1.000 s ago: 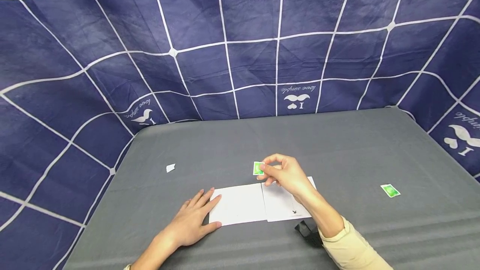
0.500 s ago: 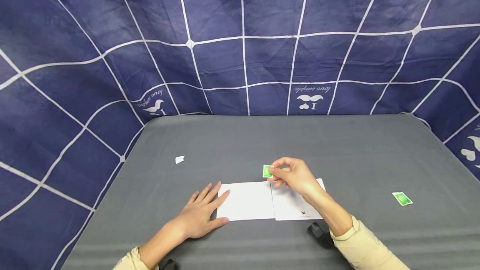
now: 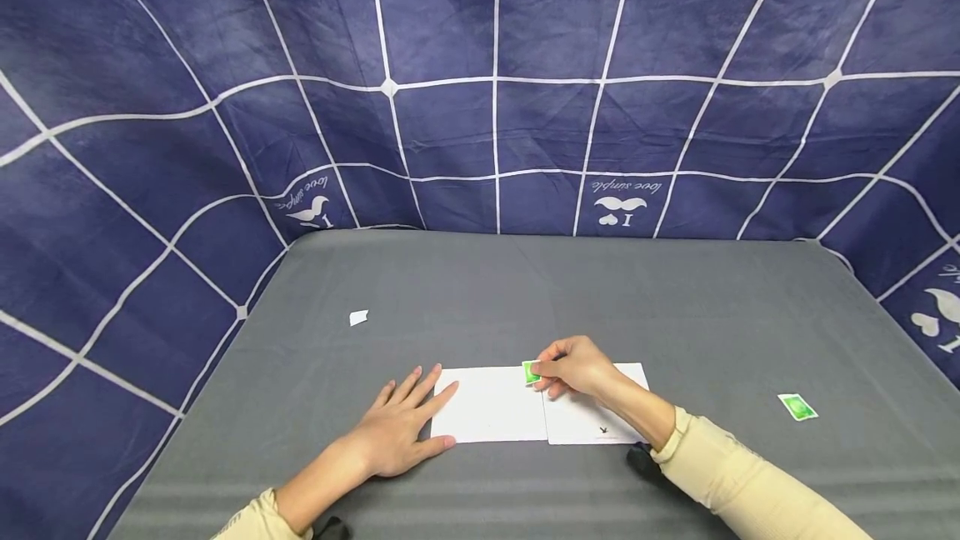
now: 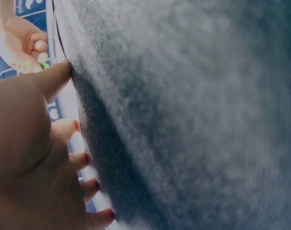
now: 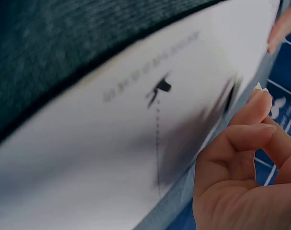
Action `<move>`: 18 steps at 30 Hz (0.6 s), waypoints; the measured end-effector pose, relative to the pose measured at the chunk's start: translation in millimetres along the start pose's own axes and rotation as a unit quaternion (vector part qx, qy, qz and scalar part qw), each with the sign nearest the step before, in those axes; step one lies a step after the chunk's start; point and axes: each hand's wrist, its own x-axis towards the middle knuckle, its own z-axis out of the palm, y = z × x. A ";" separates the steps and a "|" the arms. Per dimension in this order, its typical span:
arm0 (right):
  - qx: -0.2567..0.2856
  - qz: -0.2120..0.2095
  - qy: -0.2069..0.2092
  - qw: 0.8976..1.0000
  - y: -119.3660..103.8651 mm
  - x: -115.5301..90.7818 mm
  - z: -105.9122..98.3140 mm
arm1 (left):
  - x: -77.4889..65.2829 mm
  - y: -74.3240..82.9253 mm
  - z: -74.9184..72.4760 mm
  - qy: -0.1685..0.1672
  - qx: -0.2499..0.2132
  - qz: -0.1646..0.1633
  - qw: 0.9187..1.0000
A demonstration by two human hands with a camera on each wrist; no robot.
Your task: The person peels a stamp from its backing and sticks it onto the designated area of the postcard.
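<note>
Two white pages, a left page (image 3: 487, 415) and a right page (image 3: 585, 419), lie side by side on the grey table. A small black bird figure (image 5: 160, 90) is printed on the right one. My right hand (image 3: 581, 369) pinches a small green sticker (image 3: 531, 372) with a white border between thumb and fingers, above the seam at the pages' far side. Whether it touches the paper I cannot tell. My left hand (image 3: 397, 432) lies with straight, spread fingers at the left page's outer edge. In the right wrist view only a white corner of the sticker (image 5: 260, 87) shows.
Another green sticker (image 3: 797, 407) lies on the grey table (image 3: 465, 298) at the right. A small white paper scrap (image 3: 358, 317) is at the left. Blue grid-patterned cloth (image 3: 450, 132) hangs behind and at both sides.
My right hand has lowered the sticker towards me, from beyond the pages' far edge to over the seam. The left hand keeps its place at the left page. The head view has shifted slightly.
</note>
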 end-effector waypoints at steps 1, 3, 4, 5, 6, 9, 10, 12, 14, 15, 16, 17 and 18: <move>-0.002 0.004 -0.003 1.000 0.4 0.9 1.3 | -0.1 0.9 -0.4 -0.001 -0.002 -0.001 1.000; -0.008 0.011 -0.006 1.000 0.1 1.4 3.4 | -0.4 1.2 -0.3 0.000 0.002 -0.002 1.000; -0.009 0.014 -0.007 1.000 0.2 1.6 4.3 | -0.4 1.5 -0.3 0.000 0.006 -0.003 1.000; -0.009 0.016 -0.009 1.000 0.3 2.0 5.1 | -0.5 1.7 -0.2 0.000 0.008 -0.004 1.000; -0.010 0.016 -0.012 1.000 0.4 2.3 5.7 | -0.4 1.7 0.0 0.001 0.010 -0.006 1.000; 0.000 0.018 -0.016 1.000 0.3 3.2 7.8 | -0.1 1.6 0.8 0.003 0.016 -0.007 1.000; 0.004 0.019 -0.018 1.000 0.4 3.6 8.3 | 0.1 1.4 1.2 0.004 0.015 -0.006 1.000; 0.012 0.021 -0.019 1.000 0.4 4.2 9.2 | 1.0 0.1 2.8 0.010 0.013 -0.002 1.000; 0.017 0.027 -0.021 0.999 -0.2 4.8 9.7 | 2.0 -2.6 5.8 0.016 0.020 0.002 1.000; 0.019 0.029 -0.023 0.999 -0.5 5.4 9.8 | 2.7 -4.2 7.6 0.019 0.023 0.003 1.000; 0.020 0.032 -0.025 0.999 -1.0 5.9 9.7 | 3.3 -5.9 9.4 0.023 0.027 0.003 0.999; 0.021 0.034 -0.026 0.999 -1.6 6.6 9.7 | 4.2 -7.9 11.5 0.026 0.032 0.003 0.999; 0.022 0.036 -0.028 0.999 -2.2 7.0 9.4 | 4.9 -9.5 13.1 0.028 0.037 0.003 0.999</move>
